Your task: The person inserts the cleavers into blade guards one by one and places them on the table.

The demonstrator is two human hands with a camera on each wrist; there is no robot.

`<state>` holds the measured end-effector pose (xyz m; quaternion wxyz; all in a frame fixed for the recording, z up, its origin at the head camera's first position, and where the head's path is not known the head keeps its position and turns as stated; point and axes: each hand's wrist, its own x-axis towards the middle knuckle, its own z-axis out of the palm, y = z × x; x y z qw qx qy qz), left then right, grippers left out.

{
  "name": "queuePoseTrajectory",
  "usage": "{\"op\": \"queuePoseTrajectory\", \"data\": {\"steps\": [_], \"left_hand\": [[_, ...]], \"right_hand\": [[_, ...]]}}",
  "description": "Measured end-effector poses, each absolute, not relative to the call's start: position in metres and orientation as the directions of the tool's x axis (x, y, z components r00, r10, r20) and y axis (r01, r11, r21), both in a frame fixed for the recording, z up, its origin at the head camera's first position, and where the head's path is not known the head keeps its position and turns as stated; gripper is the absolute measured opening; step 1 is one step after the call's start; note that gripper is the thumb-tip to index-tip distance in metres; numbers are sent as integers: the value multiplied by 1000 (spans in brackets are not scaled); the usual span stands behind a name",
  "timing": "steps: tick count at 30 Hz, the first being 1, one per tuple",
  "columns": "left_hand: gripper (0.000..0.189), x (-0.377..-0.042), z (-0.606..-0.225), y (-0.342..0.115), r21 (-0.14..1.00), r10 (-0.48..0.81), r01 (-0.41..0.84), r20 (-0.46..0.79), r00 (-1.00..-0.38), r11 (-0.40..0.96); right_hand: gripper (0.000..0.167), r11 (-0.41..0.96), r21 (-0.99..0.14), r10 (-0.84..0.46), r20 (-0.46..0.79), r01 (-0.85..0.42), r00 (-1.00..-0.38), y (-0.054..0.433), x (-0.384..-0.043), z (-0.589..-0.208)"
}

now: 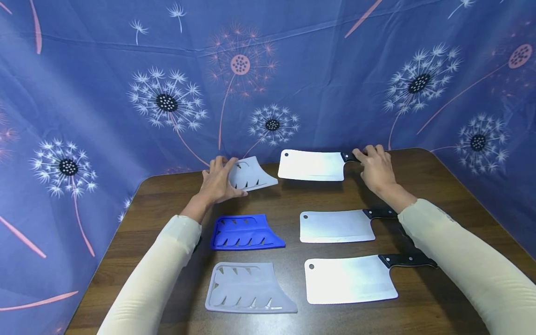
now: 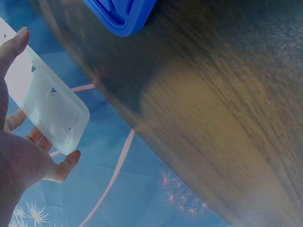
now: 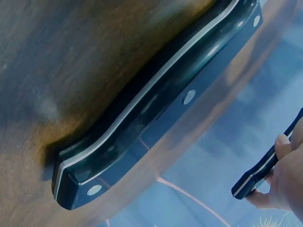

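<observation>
At the back of the table, my left hand (image 1: 219,180) grips a whitish plastic blade guard (image 1: 250,174) by its left end, tilted up. In the left wrist view the guard (image 2: 54,104) lies between the thumb and fingers. My right hand (image 1: 376,167) holds a cleaver (image 1: 311,166) by its black handle, blade pointing left at the guard. The right wrist view shows that hand (image 3: 286,175) around the handle, whose butt sticks out. The guard's tapered end is close to the blade's left edge.
A blue blade guard (image 1: 247,232) and a clear grey one (image 1: 247,287) lie in front on the left. Two more cleavers (image 1: 337,227) lie on the right, the nearer one (image 1: 349,281) towards the front. A blue dandelion-print cloth (image 1: 326,83) hangs behind the wooden table (image 1: 146,200).
</observation>
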<state>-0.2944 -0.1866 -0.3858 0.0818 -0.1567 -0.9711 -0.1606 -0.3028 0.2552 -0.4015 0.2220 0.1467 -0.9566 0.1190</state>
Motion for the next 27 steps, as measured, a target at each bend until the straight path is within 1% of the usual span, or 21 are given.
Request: {"op": "queuePoseTrajectory", "data": {"steps": [11, 27], "left_hand": [[103, -295, -388, -188, 282, 280, 334, 214, -936, 899], [104, -296, -390, -188, 287, 283, 336, 211, -936, 897]], "right_hand": [[64, 919, -158, -253, 469, -362, -846, 253, -302, -403], [64, 914, -160, -258, 480, -373, -838, 251, -302, -403]]}}
